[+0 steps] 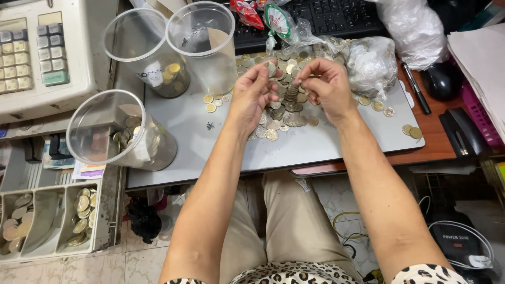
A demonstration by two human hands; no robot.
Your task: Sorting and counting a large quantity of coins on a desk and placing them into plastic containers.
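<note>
Far left of the coin pile (284, 113), a cash register (39, 58) sits at the bench's edge, and below it an open drawer tray (50, 221) holds sorted coins in its compartments. Nearer the pile, three clear plastic tubs rest on the grey board (315, 144): one tipped on its side (118, 131) with a few coins inside, one upright (142, 50) with gold coins at its bottom, and one upright (202, 44) just beside the pile's left edge, seemingly with no coins in it. A few gold coins (213, 100) lie loose between that last tub and the pile.

Over the pile, the left hand (252, 94) has its fingers curled, pinching a coin (271, 68) at the fingertips. The right hand (326, 84) hovers just beside it, fingers bent together and gripping what looks like a short stack of coins (292, 93) that stands up from the pile; the exact grip is hard to make out.

Right of the pile, clear plastic bags (371, 63) rest against it, with stray coins (411, 130) on the wooden bench (421, 150) beyond. Further right lie a black pen (416, 89) and a computer mouse (443, 80). Behind the pile is a dark keyboard (326, 18).
</note>
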